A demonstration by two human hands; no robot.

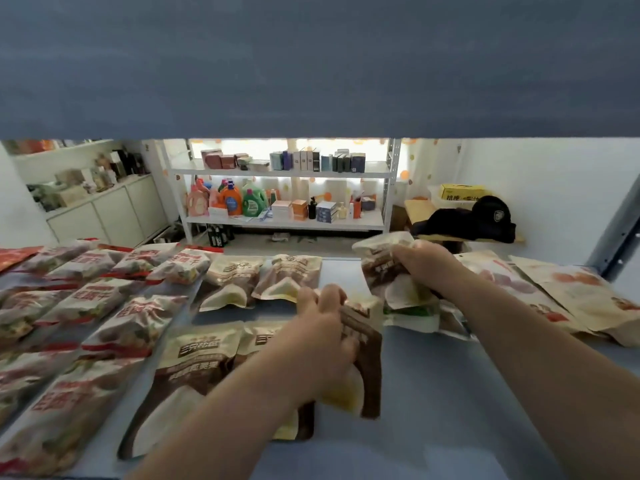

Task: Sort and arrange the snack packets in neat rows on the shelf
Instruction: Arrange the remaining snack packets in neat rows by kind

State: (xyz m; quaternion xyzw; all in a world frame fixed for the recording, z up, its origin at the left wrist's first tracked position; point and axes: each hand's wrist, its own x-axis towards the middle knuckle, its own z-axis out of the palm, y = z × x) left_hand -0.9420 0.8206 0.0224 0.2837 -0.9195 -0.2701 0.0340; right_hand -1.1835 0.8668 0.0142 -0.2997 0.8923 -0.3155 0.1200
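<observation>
Brown packet (pixel 367 355) in left grip (pixel 322 341), paler packet (pixel 382 271) seemingly in right grip (pixel 426 268), over shelf (pixel 433 393).

Both bare forearms reach forward, the right one stretched farther than the left. The left hand (pixel 322 337) shows its back, fingers curled over the edge of a brown-and-cream plastic snack packet (pixel 365 351). Ahead and to its right, the right hand (pixel 424 268) clasps a crumpled cream-and-brown plastic pouch (pixel 384 271), which juts out at that hand's left.
</observation>
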